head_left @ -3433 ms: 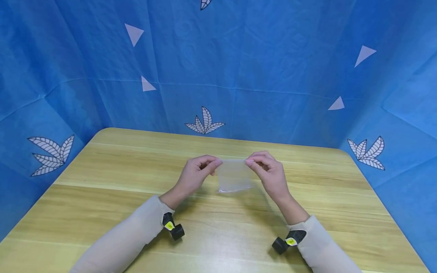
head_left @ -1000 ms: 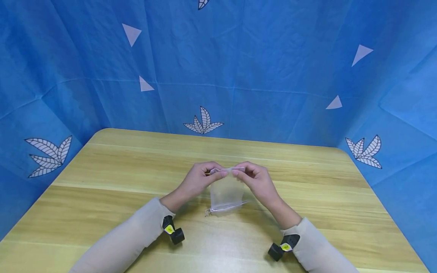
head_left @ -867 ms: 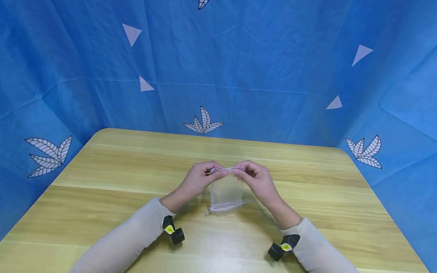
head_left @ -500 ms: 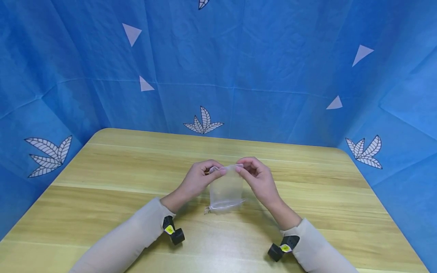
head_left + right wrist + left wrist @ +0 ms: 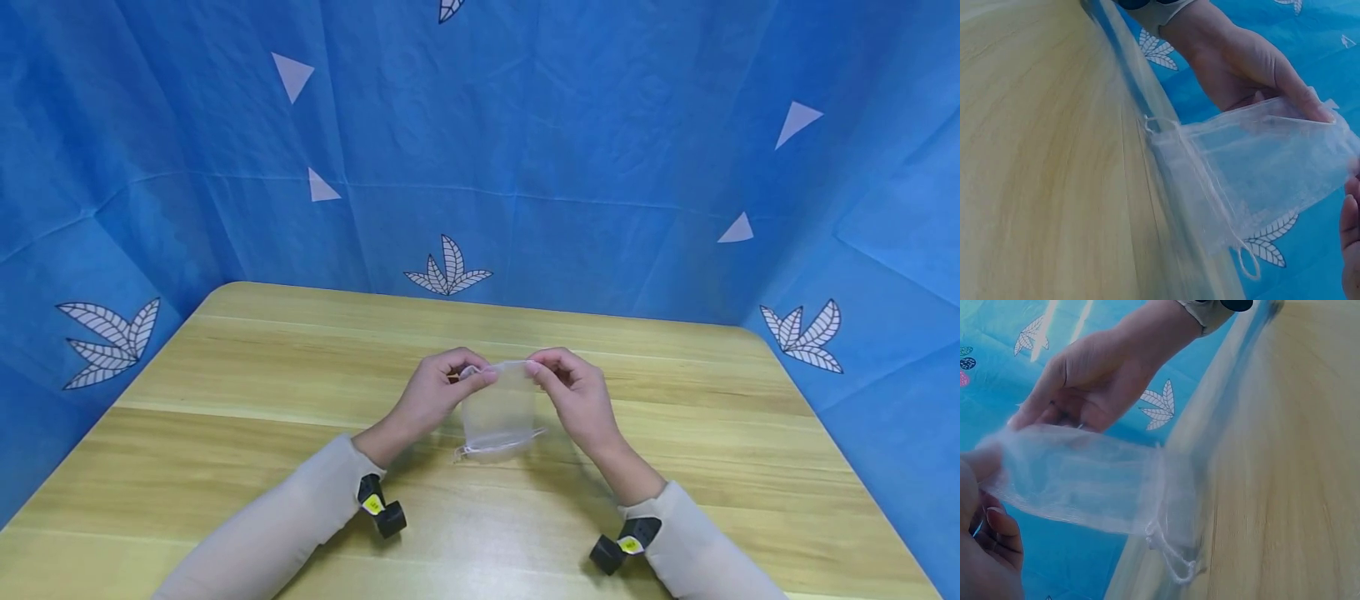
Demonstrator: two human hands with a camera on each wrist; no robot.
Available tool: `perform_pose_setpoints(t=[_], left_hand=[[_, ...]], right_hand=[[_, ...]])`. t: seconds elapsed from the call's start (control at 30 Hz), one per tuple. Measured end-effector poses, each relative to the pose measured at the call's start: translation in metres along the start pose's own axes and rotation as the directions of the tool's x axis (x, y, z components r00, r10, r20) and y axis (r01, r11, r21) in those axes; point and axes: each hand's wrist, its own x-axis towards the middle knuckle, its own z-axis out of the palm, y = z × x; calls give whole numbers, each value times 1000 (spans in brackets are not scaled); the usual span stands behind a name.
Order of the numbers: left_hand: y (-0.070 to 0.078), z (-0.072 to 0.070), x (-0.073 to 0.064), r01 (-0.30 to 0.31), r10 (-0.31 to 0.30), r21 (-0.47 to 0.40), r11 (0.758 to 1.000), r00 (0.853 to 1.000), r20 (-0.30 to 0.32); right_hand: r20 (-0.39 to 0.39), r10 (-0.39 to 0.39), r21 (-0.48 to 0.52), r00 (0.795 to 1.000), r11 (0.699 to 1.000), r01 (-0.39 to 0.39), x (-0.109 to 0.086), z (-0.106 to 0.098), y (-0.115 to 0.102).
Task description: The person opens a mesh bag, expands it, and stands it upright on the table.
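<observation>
A small white sheer drawstring pouch (image 5: pixel 498 408) hangs between both hands, its drawstring end lowest and towards me. My left hand (image 5: pixel 431 392) pinches one upper corner with thumb and curled fingers, where the fabric is slightly bunched. My right hand (image 5: pixel 583 404) pinches the opposite corner, so the upper edge runs fairly straight between them. In the left wrist view, a white cord loop (image 5: pixel 1175 559) dangles from the gathered channel. Cord loops show at both sides of the pouch (image 5: pixel 1266 169) in the right wrist view. Nothing inside the see-through fabric is visible.
A light wood table (image 5: pixel 300 358) lies under the hands. Blue cloth (image 5: pixel 600 125) with white leaf and triangle prints hangs behind it and at both sides. A small black camera (image 5: pixel 390 518) is strapped to the left wrist, another camera (image 5: pixel 606 554) to the right.
The hands came closer together with the pouch and moved slightly towards me. Over the last second the right hand has shifted a little right along the upper edge, spreading it.
</observation>
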Motion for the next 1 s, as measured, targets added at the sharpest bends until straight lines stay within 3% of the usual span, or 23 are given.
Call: perform_pose_setpoints(t=[0.23, 0.63, 0.87, 1.0], left_hand=[[0, 3, -1, -37, 36, 25, 999, 999, 37], [2, 1, -2, -41, 37, 37, 998, 994, 107], [4, 1, -2, -39, 36, 34, 999, 995, 88], [5, 2, -2, -41, 40, 14, 999, 997, 66]], right_hand=[[177, 54, -41, 983, 998, -47, -5, 5, 2], [166, 21, -120, 986, 993, -1, -7, 5, -31], [172, 16, -126, 985, 992, 6, -5, 2, -2], [179, 2, -105, 984, 994, 17, -4, 1, 0]])
